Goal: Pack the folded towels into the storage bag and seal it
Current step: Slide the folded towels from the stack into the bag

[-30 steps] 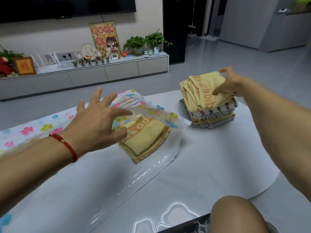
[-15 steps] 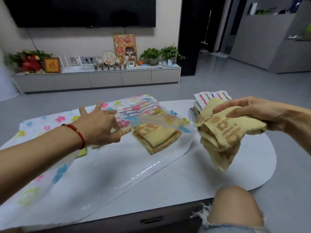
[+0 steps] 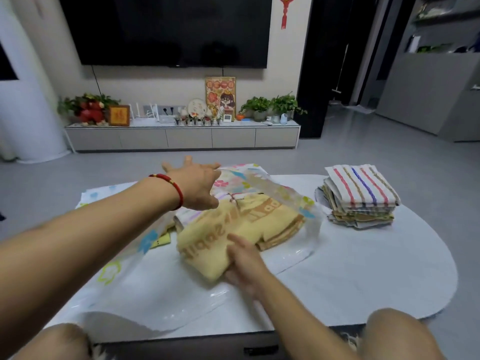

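A clear storage bag (image 3: 155, 289) with coloured flower prints lies across the white table. My left hand (image 3: 197, 183), with a red bracelet at the wrist, reaches over the bag's raised upper layer (image 3: 280, 193), fingers spread. My right hand (image 3: 246, 266) grips a folded yellow towel (image 3: 205, 245) and holds it at the bag's mouth. Another folded yellow towel (image 3: 272, 216) lies inside the bag just behind it. A stack of folded towels (image 3: 361, 198), striped one on top, stands at the table's right side.
The oval white table (image 3: 376, 276) ends close to my knees (image 3: 400, 336). Beyond it are grey floor, a low TV cabinet (image 3: 181, 137) with plants and frames, and a wall-mounted TV (image 3: 166, 29).
My right hand has carried the yellow towel from the stack down to the bag's mouth. My left hand moved up over the bag's upper layer. The camera tilted upward.
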A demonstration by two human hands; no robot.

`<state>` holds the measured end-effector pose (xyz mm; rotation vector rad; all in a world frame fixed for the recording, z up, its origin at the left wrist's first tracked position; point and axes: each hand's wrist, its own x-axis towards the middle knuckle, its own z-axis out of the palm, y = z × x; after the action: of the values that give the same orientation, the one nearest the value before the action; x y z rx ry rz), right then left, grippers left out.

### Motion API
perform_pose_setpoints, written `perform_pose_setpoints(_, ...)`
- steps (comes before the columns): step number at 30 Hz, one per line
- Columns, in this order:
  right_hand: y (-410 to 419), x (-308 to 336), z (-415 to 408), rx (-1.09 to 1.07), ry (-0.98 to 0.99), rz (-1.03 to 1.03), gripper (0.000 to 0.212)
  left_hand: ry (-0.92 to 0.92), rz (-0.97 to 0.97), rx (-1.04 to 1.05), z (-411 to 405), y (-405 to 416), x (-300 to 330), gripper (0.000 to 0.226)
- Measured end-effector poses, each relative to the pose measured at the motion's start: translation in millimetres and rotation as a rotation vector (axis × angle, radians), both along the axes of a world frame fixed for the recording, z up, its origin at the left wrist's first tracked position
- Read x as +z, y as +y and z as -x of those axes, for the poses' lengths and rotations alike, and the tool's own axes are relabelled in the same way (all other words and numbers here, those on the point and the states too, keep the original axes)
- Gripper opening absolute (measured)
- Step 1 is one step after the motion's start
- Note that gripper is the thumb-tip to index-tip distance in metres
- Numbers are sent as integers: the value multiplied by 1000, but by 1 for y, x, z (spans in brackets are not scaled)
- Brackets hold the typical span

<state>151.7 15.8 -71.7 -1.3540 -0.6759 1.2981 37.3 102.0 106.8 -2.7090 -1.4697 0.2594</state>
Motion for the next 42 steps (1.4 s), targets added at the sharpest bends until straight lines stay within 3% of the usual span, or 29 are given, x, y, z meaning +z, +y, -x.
perform_pose_setpoints(4,6,-32,39,-221,-239,76,42,-8,9,-12,0,-6,-5,76)
perform_pose_setpoints(7,16,-26,42,-219,-349,106,38,-7,12,-24,2,-7,-5,77)
perform_pose_setpoints(9,25,-21,31,-86,-505,114,42,-5,5,-32,2,-7,-5,77)
perform_pose_setpoints(11,28,-16,17,115,-791,116,49,-5,-14,-43,2,-7,-7,77)
perform_pose_setpoints(15,17,-27,14,206,-1345,-13,50,8,-56,-76,0,-5,-13,76)
perform_pose_setpoints(18,18,-46,18,354,-1571,-71,49,42,-74,-85,-4,-5,-18,72)
perform_pose_setpoints(24,29,-41,1,435,-1417,-173,44,69,-85,-89,-6,-6,-29,73)
perform_pose_setpoints(27,16,-43,-35,22,-1406,-193,36,55,-89,-96,-8,-6,-33,73)
perform_pose_setpoints(29,12,-44,-62,-216,-1416,-23,40,27,-95,-121,-14,-7,-35,69)
perform_pose_setpoints(31,16,-45,-83,-134,-1334,129,51,-1,-121,-161,-26,-10,-36,63)
perform_pose_setpoints(36,15,-30,-122,280,-1101,77,67,27,-174,-209,-60,-12,-44,56)
perform_pose_setpoints(38,2,-15,-139,374,-1189,114,64,8,-201,-220,-67,-6,-48,57)
perform_pose_setpoints(40,-13,5,-161,324,-1298,65,42,-21,-236,-231,-70,2,-52,61)
perform_pose_setpoints(42,-25,27,-189,121,-1298,-49,34,-50,-255,-234,-70,10,-56,66)
